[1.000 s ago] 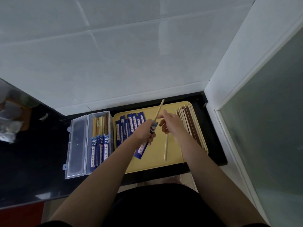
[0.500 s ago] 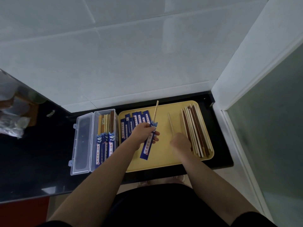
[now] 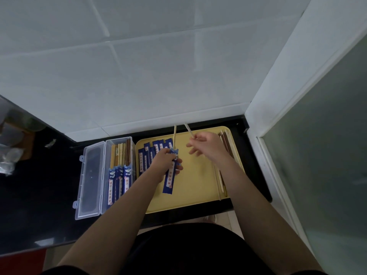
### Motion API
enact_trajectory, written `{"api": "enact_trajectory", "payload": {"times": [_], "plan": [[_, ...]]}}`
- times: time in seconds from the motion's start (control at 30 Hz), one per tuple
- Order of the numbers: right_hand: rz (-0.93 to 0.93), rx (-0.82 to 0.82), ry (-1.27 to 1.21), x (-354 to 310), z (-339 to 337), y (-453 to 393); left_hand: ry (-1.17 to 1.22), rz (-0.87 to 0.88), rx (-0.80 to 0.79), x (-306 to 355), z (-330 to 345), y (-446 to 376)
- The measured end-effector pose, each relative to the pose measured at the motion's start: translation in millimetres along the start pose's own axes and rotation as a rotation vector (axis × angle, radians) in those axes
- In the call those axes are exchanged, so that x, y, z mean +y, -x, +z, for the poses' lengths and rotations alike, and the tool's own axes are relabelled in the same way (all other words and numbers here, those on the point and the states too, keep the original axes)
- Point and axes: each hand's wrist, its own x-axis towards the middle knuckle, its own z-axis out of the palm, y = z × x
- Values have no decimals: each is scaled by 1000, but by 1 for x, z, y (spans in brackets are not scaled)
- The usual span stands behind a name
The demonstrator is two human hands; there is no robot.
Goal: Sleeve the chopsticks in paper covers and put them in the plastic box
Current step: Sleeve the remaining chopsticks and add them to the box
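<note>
One yellow tray (image 3: 198, 199) fills centre; plastic box (image 3: 93, 175), lid open, sits at its 9 o'clock, sleeved pairs already inside. Spare covers (image 3: 149, 153) lie at the tray's 10 o'clock, bare chopsticks (image 3: 225, 141) along 3 o'clock. Your left hand (image 3: 164, 161) is closed around a blue paper cover (image 3: 170, 175) with one chopstick (image 3: 175, 133) poking out toward 12. Your right hand (image 3: 206, 145) pinches a second chopstick (image 3: 189, 130), tip apart from the cover. Risk: miss the narrow mouth and you crumple or tear the paper.

A blue paper cover (image 3: 170, 176) holds 1 pale chopstick (image 3: 174, 135); the clear plastic box (image 3: 107, 175) lies open, holding sleeved pairs.
</note>
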Motion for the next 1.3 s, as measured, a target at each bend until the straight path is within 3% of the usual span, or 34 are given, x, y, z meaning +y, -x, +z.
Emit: {"api": "enact_trajectory", "payload": {"times": [0.17,0.37,0.6,0.87,1.3], "plan": [[-160,282,9,-24,-11,1,-137,-56,66,13,6,-2],[-167,381,-71,-40,-21,0,-60,-31,160,5,-1,-3],[-143,302,-27,-40,-21,0,-181,-125,-38,35,4,8],[-19,-23,87,-38,-2,4,-134,193,-132,36,8,20],[80,-64,47,-34,38,-1,-228,338,-159,38,-8,23]]}}
